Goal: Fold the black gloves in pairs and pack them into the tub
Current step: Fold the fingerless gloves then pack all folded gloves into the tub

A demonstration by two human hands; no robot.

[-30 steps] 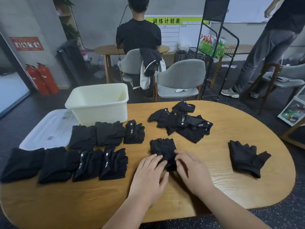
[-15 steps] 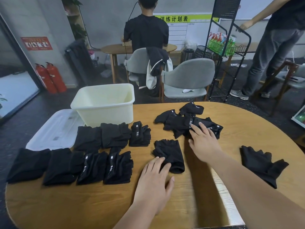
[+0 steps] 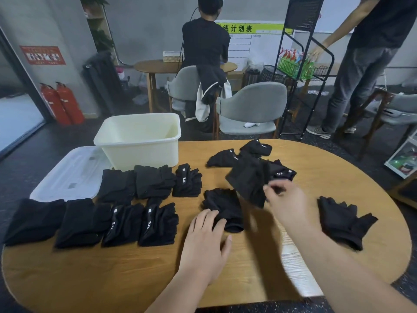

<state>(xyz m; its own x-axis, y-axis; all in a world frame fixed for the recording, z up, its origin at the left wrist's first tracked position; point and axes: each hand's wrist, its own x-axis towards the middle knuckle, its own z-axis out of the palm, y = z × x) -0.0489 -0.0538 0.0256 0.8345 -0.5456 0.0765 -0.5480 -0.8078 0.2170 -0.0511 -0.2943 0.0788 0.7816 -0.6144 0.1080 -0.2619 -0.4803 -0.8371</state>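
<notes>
Loose black glove point(image 3: 248, 184) is lifted off the table and motion-blurred, with the right hand point(image 3: 287, 201) pinching its near edge, fingertips curled onto the fabric. It hangs just in front of the unfolded pile point(image 3: 252, 154) at the table's centre-back. Folded bundle point(image 3: 225, 205) lies on the wood just left of the lifted glove. Left hand point(image 3: 204, 241) rests on that bundle's near end, fingers straight and relaxed, gripping nothing. 7 more folded bundles sit further left in 2 rows: back row point(image 3: 155, 184) of 3, front row point(image 3: 121, 222) of 4. Tub point(image 3: 140, 152) stands just behind the back row at the far-left edge, with the clear lid point(image 3: 67, 175) beside it on the left. 1 flat glove point(image 3: 343, 220) lies well apart on the right. Table point(image 3: 112, 279) is oval wood.
</notes>
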